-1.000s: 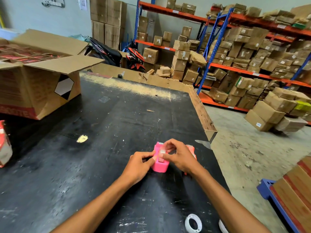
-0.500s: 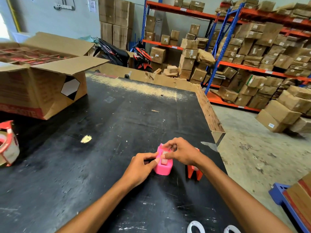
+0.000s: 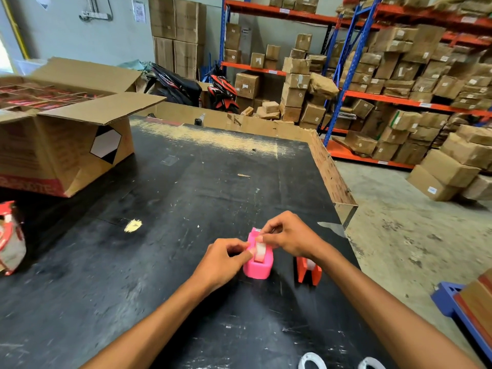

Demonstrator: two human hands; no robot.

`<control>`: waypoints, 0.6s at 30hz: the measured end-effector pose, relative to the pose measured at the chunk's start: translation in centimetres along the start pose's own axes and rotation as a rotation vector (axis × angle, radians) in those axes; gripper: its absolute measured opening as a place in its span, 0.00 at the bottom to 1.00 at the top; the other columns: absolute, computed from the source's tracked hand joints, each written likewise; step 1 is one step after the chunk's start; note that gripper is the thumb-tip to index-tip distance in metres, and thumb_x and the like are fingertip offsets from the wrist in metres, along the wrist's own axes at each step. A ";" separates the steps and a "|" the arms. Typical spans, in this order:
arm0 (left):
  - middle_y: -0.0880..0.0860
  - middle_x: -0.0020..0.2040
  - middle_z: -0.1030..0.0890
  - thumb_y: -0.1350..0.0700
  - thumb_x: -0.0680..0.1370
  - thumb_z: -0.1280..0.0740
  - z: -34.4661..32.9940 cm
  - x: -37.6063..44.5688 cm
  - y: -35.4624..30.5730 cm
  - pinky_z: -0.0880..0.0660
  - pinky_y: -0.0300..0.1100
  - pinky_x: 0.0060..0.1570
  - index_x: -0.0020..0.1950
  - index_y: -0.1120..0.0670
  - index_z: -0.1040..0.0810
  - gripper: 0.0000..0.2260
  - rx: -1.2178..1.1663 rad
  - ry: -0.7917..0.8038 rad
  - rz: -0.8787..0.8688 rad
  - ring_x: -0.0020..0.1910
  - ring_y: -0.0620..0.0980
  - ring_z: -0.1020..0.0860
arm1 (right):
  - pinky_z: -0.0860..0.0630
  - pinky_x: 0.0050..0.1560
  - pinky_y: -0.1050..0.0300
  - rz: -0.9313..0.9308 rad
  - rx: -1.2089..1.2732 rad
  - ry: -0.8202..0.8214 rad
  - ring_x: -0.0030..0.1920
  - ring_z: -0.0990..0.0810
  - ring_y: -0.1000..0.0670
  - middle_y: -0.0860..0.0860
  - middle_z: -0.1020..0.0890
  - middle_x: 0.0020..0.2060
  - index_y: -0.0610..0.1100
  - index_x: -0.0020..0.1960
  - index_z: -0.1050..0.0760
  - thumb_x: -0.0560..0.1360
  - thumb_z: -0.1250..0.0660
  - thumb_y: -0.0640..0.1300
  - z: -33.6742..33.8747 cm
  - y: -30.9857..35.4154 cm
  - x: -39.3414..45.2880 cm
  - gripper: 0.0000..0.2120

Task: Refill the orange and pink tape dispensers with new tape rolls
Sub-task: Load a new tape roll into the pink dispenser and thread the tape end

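Note:
A pink tape dispenser (image 3: 257, 267) stands on the black table (image 3: 170, 235) with a clear tape roll (image 3: 260, 252) seated in its slot. My left hand (image 3: 222, 262) pinches the dispenser's left side at the roll. My right hand (image 3: 290, 237) pinches the top of the roll and the dispenser's far end. Just to the right stands the orange tape dispenser (image 3: 308, 270), holding a roll, partly hidden behind my right wrist.
Two white empty tape cores (image 3: 311, 362) lie at the table's near edge. A large open cardboard box (image 3: 61, 145) sits at the left, and a red hand-held tape gun (image 3: 10, 238) at the far left edge. The table's right edge drops to the concrete floor.
The view has shifted so the orange dispenser now shows clear of my right hand. Both hands stay on the pink dispenser, fingers working at the roll.

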State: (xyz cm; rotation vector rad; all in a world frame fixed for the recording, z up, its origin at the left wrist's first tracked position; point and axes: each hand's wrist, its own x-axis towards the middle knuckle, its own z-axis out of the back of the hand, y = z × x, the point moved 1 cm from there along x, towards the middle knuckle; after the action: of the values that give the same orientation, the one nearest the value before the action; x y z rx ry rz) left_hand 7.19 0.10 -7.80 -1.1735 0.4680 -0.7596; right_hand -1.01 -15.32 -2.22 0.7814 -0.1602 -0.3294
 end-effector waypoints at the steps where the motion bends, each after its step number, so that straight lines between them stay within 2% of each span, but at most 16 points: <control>1: 0.50 0.43 0.13 0.52 0.70 0.27 0.0 0.2 -0.3 0.22 0.46 0.54 0.44 0.52 0.15 0.06 0.034 -0.011 -0.008 0.46 0.45 0.17 | 0.21 0.41 0.50 0.006 0.016 0.007 0.35 0.21 0.50 0.38 0.16 0.35 0.36 0.41 0.17 0.70 0.27 0.38 0.2 0.0 0.2 0.04; 4: 0.59 0.39 0.15 0.49 0.65 0.24 -0.5 0.7 -0.6 0.24 0.52 0.47 0.39 0.59 0.19 0.14 0.126 -0.049 -0.035 0.39 0.53 0.19 | 0.19 0.40 0.52 0.024 0.032 0.045 0.34 0.18 0.47 0.37 0.15 0.35 0.37 0.41 0.17 0.71 0.27 0.39 0.6 -0.4 0.9 0.04; 6: 0.62 0.39 0.17 0.48 0.65 0.23 -0.8 0.9 -0.6 0.24 0.55 0.45 0.38 0.61 0.21 0.17 0.149 -0.073 -0.041 0.36 0.51 0.24 | 0.20 0.36 0.57 0.025 -0.002 0.058 0.31 0.19 0.50 0.40 0.16 0.32 0.39 0.40 0.16 0.70 0.27 0.41 0.8 -0.6 1.5 0.05; 8: 0.61 0.38 0.17 0.48 0.64 0.23 -1.0 1.0 -0.5 0.24 0.55 0.45 0.37 0.61 0.22 0.17 0.152 -0.079 -0.044 0.35 0.53 0.24 | 0.25 0.31 0.62 0.043 -0.082 0.018 0.27 0.24 0.59 0.46 0.17 0.28 0.43 0.39 0.16 0.69 0.26 0.43 1.2 -1.0 2.4 0.04; 10: 0.60 0.37 0.17 0.48 0.64 0.23 -0.9 1.2 -0.4 0.24 0.54 0.44 0.36 0.60 0.22 0.17 0.150 -0.076 -0.048 0.36 0.55 0.22 | 0.31 0.30 0.65 0.045 -0.110 -0.024 0.26 0.27 0.61 0.50 0.18 0.28 0.45 0.38 0.15 0.68 0.25 0.45 1.8 -1.3 3.2 0.03; 15: 0.58 0.36 0.16 0.48 0.65 0.23 -0.9 1.2 -0.4 0.24 0.53 0.44 0.36 0.58 0.21 0.15 0.130 -0.067 -0.058 0.37 0.56 0.21 | 0.28 0.33 0.61 -0.004 -0.082 0.038 0.30 0.24 0.57 0.48 0.17 0.30 0.43 0.40 0.15 0.69 0.26 0.45 2.0 -2.1 4.9 0.05; 18: 0.60 0.37 0.16 0.51 0.66 0.23 -0.9 1.1 -0.5 0.23 0.51 0.43 0.35 0.59 0.22 0.14 0.088 -0.061 -0.056 0.32 0.48 0.26 | 0.26 0.33 0.64 -0.057 -0.061 0.092 0.28 0.23 0.58 0.45 0.16 0.32 0.40 0.42 0.15 0.70 0.27 0.44 1.6 -2.5 5.6 0.07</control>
State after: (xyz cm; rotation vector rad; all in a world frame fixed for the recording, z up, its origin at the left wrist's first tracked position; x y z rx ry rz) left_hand 7.20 -1.39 -7.56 -1.1282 0.3492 -0.7832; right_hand 3.21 -20.01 -2.77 0.7400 -0.0416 -0.3502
